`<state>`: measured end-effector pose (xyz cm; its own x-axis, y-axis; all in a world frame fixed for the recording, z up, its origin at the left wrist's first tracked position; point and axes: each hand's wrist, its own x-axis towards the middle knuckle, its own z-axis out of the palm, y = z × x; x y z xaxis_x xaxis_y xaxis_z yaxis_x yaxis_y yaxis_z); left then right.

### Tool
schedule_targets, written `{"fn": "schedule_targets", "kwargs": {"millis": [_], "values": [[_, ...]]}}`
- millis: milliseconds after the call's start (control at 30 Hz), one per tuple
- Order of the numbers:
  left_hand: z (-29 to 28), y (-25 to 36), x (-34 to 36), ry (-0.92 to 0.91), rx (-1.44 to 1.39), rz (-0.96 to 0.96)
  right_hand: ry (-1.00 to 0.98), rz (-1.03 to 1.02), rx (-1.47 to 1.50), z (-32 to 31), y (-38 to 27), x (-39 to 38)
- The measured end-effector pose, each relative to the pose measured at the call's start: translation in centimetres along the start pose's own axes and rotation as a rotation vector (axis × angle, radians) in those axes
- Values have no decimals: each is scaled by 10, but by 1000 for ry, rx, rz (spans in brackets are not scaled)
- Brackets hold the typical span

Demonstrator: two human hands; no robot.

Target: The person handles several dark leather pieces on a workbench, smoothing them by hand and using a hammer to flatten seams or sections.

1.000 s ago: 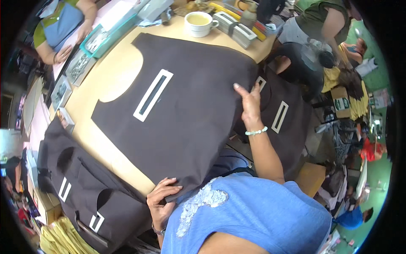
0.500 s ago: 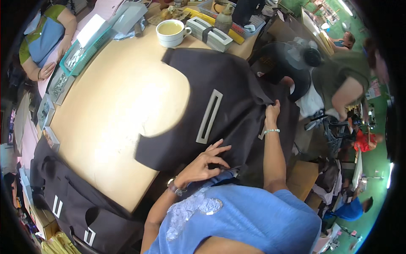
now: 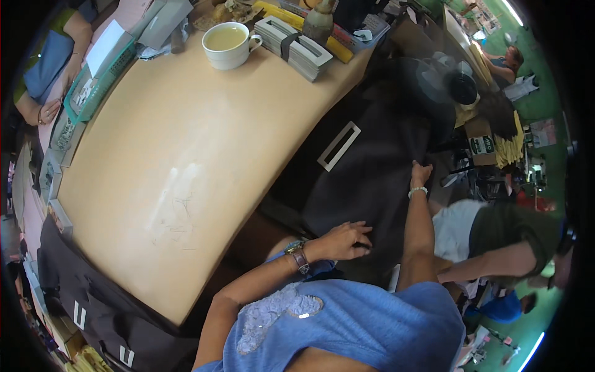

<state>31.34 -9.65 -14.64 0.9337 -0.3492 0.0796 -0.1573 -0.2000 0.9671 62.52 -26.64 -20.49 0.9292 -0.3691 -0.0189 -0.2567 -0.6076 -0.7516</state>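
Observation:
A dark fabric piece [image 3: 378, 167] with a pale rectangular frame [image 3: 339, 146] on it hangs off the right side of the table. My right hand [image 3: 421, 175], arm stretched out, is closed on the right-hand edge of this fabric. Nearer to me, my left hand [image 3: 347, 240] is at the fabric's near part, its fingers loosely bent and apart. Another dark fabric piece [image 3: 105, 279] with pale frame strips drapes over the table's near left corner.
On the tan table [image 3: 204, 124] stands a white cup [image 3: 228, 57] of yellowish liquid beside a strapped stack of pale frames [image 3: 291, 46]. A teal basket [image 3: 99, 87] and small boxes line the left edge. A person [image 3: 46, 68] sits there; another person [image 3: 514, 239] is close on the right.
The dark fabric has slid off the tabletop to the right, baring the wood. Both my hands have moved right. The person on the right has come nearer to me.

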Motion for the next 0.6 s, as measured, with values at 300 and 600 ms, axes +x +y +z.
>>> {"fn": "schedule_targets", "kwargs": {"millis": [300, 600], "values": [[-23, -25, -39, 315, 565, -304, 27, -924, -327, 29, -40, -71], [-15, -32, -42, 266, 761, -331, -398, -597, -30, 174, -120, -96]]}}
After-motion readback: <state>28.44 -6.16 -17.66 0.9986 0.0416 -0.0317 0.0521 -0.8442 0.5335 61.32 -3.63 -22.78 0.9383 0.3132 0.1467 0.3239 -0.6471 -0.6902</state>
